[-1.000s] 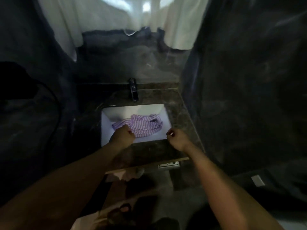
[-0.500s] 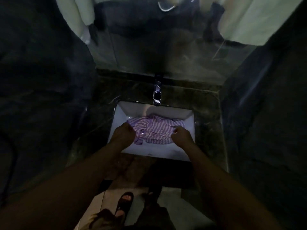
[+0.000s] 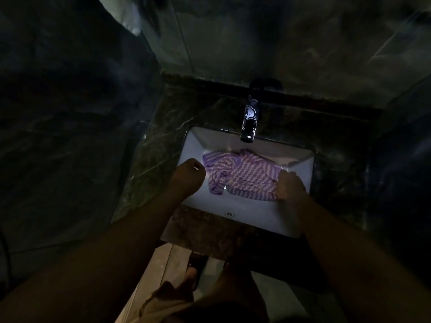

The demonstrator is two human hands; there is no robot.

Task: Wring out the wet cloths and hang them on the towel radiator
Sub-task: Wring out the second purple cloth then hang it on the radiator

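Observation:
A purple-and-white striped cloth (image 3: 242, 176) lies crumpled in the white rectangular sink (image 3: 247, 220), below the tap. My right hand (image 3: 290, 186) grips the cloth's right end, fingers curled over the fabric. At the sink's left rim my left hand (image 3: 190, 173) is a closed fist, right beside the cloth's left edge; no fabric shows in it. The towel radiator is not in view.
A dark chrome tap (image 3: 250, 120) overhangs the back of the sink. Dark marble counter (image 3: 161, 150) surrounds the sink, with dark walls close on both sides. My sandalled foot (image 3: 196, 269) stands on the pale floor below the counter's front edge.
The view has come closer over the sink. My right hand moved from the sink's front rim onto the cloth's right end. My left hand shifted off the cloth to its left edge.

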